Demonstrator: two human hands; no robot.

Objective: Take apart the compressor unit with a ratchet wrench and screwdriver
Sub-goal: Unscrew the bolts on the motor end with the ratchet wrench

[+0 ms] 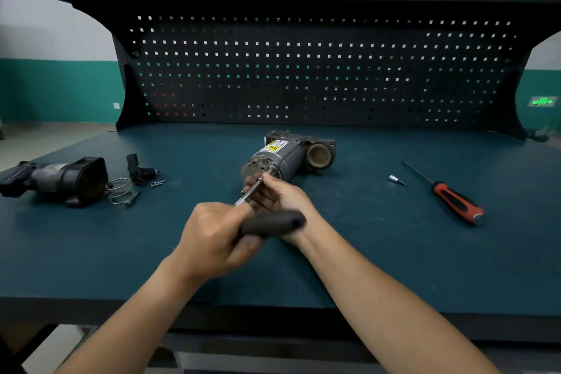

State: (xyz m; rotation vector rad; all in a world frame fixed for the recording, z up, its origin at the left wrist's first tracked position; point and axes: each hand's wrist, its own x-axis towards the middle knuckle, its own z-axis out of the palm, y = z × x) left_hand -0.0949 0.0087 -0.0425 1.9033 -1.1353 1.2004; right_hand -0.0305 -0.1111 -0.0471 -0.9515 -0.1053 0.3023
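two hands (212, 234) (280, 196) on one wrench (270, 222); one screwdriver (449, 194) apart.

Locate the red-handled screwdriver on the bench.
The red-handled screwdriver lies on the right side of the green benchtop, untouched, just right of a small loose socket bit and well right of the compressor unit.
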